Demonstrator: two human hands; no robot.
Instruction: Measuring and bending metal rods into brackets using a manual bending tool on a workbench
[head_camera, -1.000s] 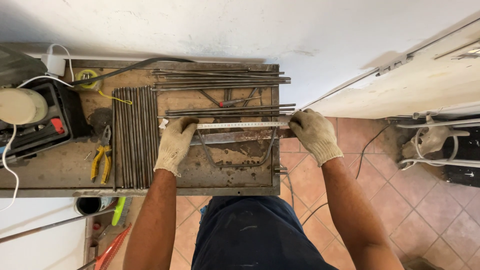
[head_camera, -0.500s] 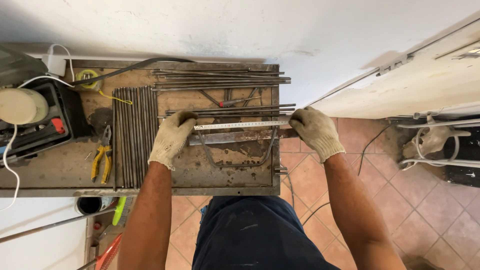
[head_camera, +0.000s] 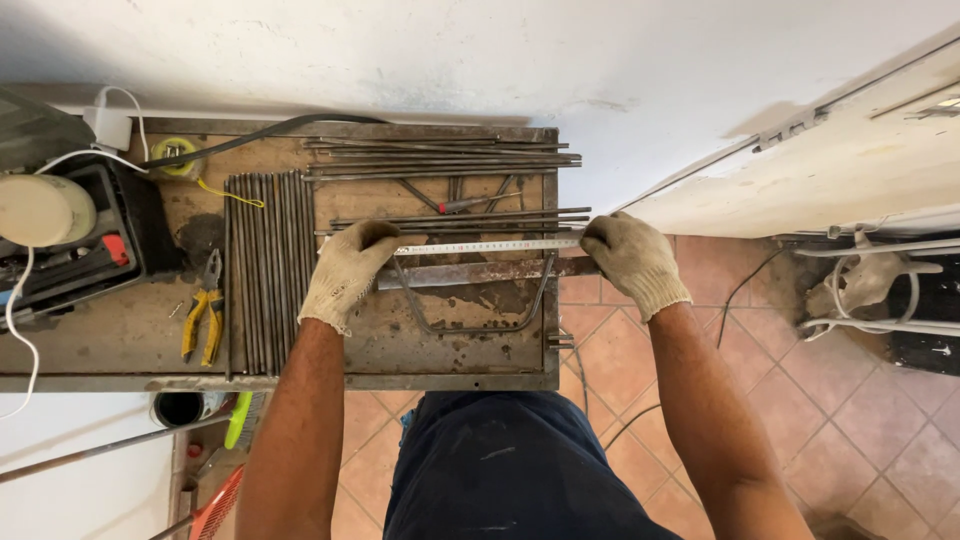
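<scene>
Seen from above, a person in pale knit work gloves stretches a measuring tape (head_camera: 490, 246) along a flat rusty steel bar (head_camera: 480, 272) on a worn, stained wooden surface (head_camera: 120, 330) set against a white wall (head_camera: 500, 50). The left hand (head_camera: 348, 272) presses down on the near end of the tape, its fingers (head_camera: 372, 236) curled shut over the tape and the bar's left end, close beside a row of thin steel rods (head_camera: 265, 270) laid side by side. The right hand (head_camera: 628, 258) sits just past the surface's right edge, fingers closed around the far end of the tape and the tip of the bar, which juts slightly over the tiled floor (head_camera: 850, 420). The tape lies taut between the two hands, running just above the bar and below a loose bundle of longer rods (head_camera: 440, 160) stacked toward the wall. A bent wire loop (head_camera: 470, 322) rests under the bar. Yellow-handled pliers (head_camera: 203, 315) lie to the left of the rod row, near a black tool case (head_camera: 90, 250) and a white round container (head_camera: 40, 210). A black cable (head_camera: 260, 130) and a roll of yellow tape (head_camera: 178, 160) sit at the back corner.
</scene>
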